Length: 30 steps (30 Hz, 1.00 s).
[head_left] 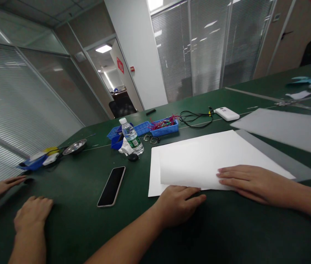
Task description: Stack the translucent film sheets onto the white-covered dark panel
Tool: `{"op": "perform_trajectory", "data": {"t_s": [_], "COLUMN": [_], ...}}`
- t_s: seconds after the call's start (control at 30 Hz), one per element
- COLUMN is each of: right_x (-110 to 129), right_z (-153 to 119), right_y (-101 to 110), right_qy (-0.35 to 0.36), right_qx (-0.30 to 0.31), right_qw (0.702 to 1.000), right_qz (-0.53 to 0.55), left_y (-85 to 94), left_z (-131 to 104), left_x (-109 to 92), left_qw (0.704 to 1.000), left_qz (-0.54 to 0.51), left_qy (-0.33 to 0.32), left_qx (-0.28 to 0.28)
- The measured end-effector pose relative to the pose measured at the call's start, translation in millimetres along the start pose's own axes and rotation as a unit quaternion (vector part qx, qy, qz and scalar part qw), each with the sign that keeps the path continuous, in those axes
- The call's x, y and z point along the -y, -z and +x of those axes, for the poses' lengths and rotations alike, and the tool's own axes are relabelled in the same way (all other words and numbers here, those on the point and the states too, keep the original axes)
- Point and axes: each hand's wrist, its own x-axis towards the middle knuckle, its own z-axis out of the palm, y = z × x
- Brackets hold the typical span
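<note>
Table: a large dark green table point(75, 220) fills the room's near side.
Paper: a big white folded paper sheet point(205, 161) lies flat near the front edge, long axis running left to right, folded edge towards the person.
Right hand: the right hand point(250, 181) lies flat on the sheet's lower right, fingers together, pointing left.
Left hand: the left hand point(178, 205) rests loosely curled at the sheet's near edge, gripping nothing.
Co-worker: another person's hands point(32, 214) rest at the far left.
Phone: a black smartphone point(111, 186) lies face up, left of the sheet.
Bottle: a clear plastic water bottle point(132, 136) has a green label, its writing unreadable.
</note>
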Motion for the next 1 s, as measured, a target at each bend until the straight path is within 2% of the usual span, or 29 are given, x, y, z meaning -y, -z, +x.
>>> {"op": "perform_trajectory", "data": {"t_s": [0.17, 0.37, 0.5, 0.63, 0.9, 1.0], "right_x": [-0.4, -0.8, -0.7, -1.5, 0.1, 0.7], "right_z": [0.0, 2.4, 3.0, 2.2, 4.0, 3.2], "right_y": [-0.6, 2.1, 1.5, 1.3, 3.7, 5.0], "right_qy": [-0.022, -0.013, -0.006, -0.009, 0.003, 0.005], "right_qx": [0.002, -0.011, -0.013, -0.013, -0.021, -0.024], "right_qw": [1.0, 1.0, 0.999, 1.0, 1.0, 1.0], "right_qz": [0.007, -0.022, -0.032, -0.01, -0.015, -0.015], "left_y": [2.9, 8.6, 9.7, 10.9, 12.6, 13.4], "left_z": [-0.2, -0.2, 4.5, 8.0, 4.4, 4.3], "left_x": [-1.1, -5.6, -10.6, -14.2, -15.7, -16.0], "left_qw": [0.998, 0.993, 0.986, 0.984, 0.989, 0.988], "left_qz": [0.03, 0.06, 0.08, 0.096, 0.12, 0.128], "left_qy": [-0.054, -0.096, -0.128, -0.102, -0.044, -0.029], "left_qx": [-0.024, -0.036, -0.069, -0.113, -0.072, -0.077]}}
